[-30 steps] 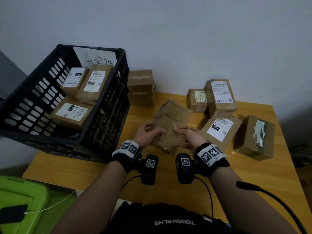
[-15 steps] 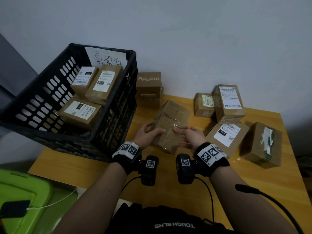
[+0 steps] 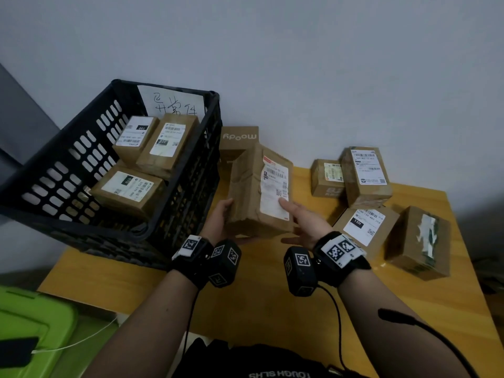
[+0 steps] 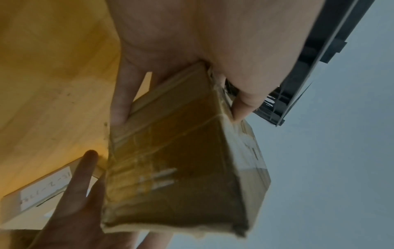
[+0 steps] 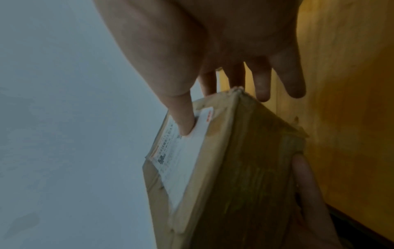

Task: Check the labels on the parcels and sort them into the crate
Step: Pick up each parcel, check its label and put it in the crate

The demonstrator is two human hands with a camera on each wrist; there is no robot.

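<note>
Your left hand [image 3: 219, 215] clasps the held parcel [image 3: 259, 192] at its 9 o'clock edge; your right hand [image 3: 302, 218] pinches its 3 o'clock corner, thumb on the label [image 3: 275, 190], fingers spread beneath. It hangs tilted above the table [image 3: 259, 304]. The crate [image 3: 174, 214] walls off 9 o'clock; loose parcels [image 3: 365, 175] crowd 2 o'clock.
</note>
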